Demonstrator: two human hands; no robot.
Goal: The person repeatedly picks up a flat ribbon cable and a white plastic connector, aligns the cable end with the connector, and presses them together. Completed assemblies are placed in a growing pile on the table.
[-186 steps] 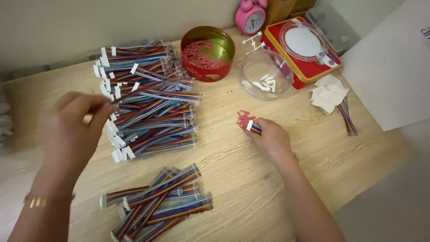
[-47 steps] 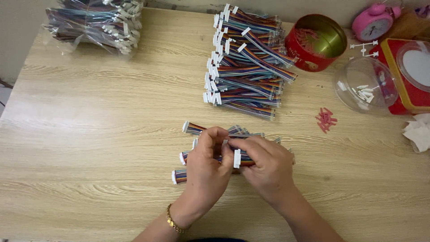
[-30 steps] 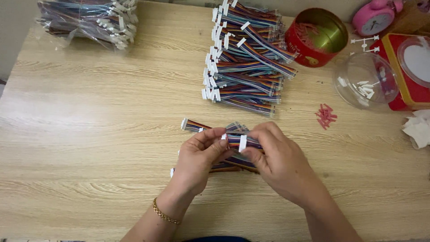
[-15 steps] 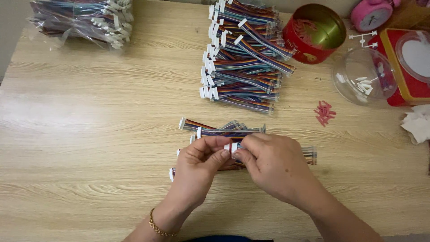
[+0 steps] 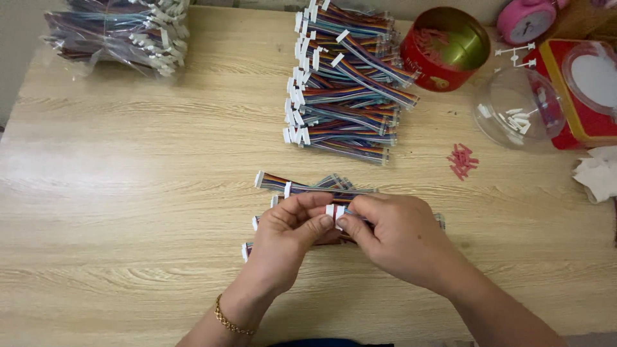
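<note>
My left hand (image 5: pixel 292 234) and my right hand (image 5: pixel 395 238) meet over a small heap of multicoloured ribbon cables (image 5: pixel 302 186) near the table's front. Both pinch the white connector (image 5: pixel 334 213) at the end of one cable, thumbs and forefingers closed on it. The rest of that cable is hidden under my hands. A tall stack of the same cables (image 5: pixel 344 83) lies farther back in the middle. A bagged bundle of cables (image 5: pixel 119 32) sits at the far left corner.
A red round tin (image 5: pixel 443 48) holds small red pieces at the back right. A clear plastic lid (image 5: pixel 517 109) holds white parts. Loose red pieces (image 5: pixel 461 160) lie beside it. A red box (image 5: pixel 588 83), a pink alarm clock (image 5: pixel 527 19) and crumpled tissue (image 5: pixel 598 177) sit at the right.
Six seconds ago my hands were apart, the right one by the red pieces. Since then both came together on one cable's white connector and lowered slightly toward the heap.
</note>
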